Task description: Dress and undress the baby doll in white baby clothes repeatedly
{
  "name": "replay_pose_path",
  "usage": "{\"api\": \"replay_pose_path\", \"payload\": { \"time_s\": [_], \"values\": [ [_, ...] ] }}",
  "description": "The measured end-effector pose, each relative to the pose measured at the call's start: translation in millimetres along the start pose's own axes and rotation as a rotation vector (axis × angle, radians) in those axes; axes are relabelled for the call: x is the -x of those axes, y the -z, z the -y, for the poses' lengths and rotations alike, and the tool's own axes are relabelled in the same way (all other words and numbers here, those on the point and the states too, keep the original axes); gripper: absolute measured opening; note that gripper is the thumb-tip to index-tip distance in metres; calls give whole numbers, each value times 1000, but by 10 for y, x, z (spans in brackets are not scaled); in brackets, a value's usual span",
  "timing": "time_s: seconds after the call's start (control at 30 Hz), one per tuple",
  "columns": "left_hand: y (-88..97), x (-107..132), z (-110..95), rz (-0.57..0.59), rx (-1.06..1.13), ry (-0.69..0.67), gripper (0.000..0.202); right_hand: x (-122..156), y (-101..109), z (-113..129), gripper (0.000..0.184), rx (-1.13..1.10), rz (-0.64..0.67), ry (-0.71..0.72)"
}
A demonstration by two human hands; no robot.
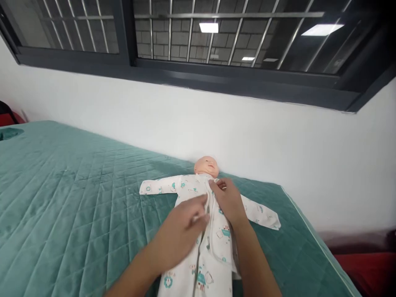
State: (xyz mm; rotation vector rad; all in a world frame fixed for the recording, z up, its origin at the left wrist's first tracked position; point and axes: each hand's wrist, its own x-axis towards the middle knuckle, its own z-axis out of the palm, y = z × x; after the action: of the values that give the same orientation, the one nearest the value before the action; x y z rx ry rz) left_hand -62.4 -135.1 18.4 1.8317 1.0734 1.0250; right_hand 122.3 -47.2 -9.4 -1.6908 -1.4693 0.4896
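Note:
A baby doll [206,166] lies on its back on a green quilted bed [71,194], dressed in a white printed romper [216,239] with its sleeves spread to both sides. My left hand [182,231] rests on the doll's chest, fingers pinched on the front edge of the romper; it is slightly blurred. My right hand [227,200] lies near the collar, fingers curled on the romper's other front edge just below the doll's chin. Both forearms reach in from the bottom of the view.
A white wall [247,136] runs right behind the bed, with a dark-framed barred window [198,41] above. The bed's right edge [312,235] drops off to something red [368,268]. Another red item sits at the far left [8,119].

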Motion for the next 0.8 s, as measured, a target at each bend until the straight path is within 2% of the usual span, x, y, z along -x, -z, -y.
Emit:
{"api": "replay_pose_path", "payload": {
  "time_s": [0.07, 0.13, 0.17, 0.23, 0.3, 0.33, 0.4, 0.47, 0.57, 0.7, 0.8],
  "values": [
    [-21, -30, -111, 145, -203, -129, 24, -8, 10, -2, 33, 24, 22, -16],
    [3, -131, -110, 186, -306, -143, 29, -29, 9, -18, 30, 38, 37, -27],
    [28, -215, -73, 161, -324, -105, 32, -39, 7, -29, 28, 39, 39, -35],
    [85, -444, 50, 32, -330, 10, 34, -53, 1, -52, 24, 23, 24, -48],
    [124, -713, 193, -118, -325, 95, 27, -60, 0, -65, 20, -15, -13, -53],
    [130, -843, 254, -149, -298, 146, 23, -61, 2, -68, 19, -38, -37, -55],
    [114, -1056, 329, -133, -192, 236, 23, -64, 9, -76, 17, -90, -63, -65],
    [71, -1183, 336, -74, -70, 240, 25, -72, 16, -101, 18, -155, -36, -95],
    [-6, -1232, 294, -53, 11, 169, 25, -92, 17, -177, 23, -260, 35, -120],
    [-75, -1194, 308, -125, -71, 215, 25, -103, 1, -248, 28, -317, 47, -81],
    [-96, -1176, 357, -139, -115, 196, 23, -95, -2, -230, 29, -328, 49, -93]
  ]
}}
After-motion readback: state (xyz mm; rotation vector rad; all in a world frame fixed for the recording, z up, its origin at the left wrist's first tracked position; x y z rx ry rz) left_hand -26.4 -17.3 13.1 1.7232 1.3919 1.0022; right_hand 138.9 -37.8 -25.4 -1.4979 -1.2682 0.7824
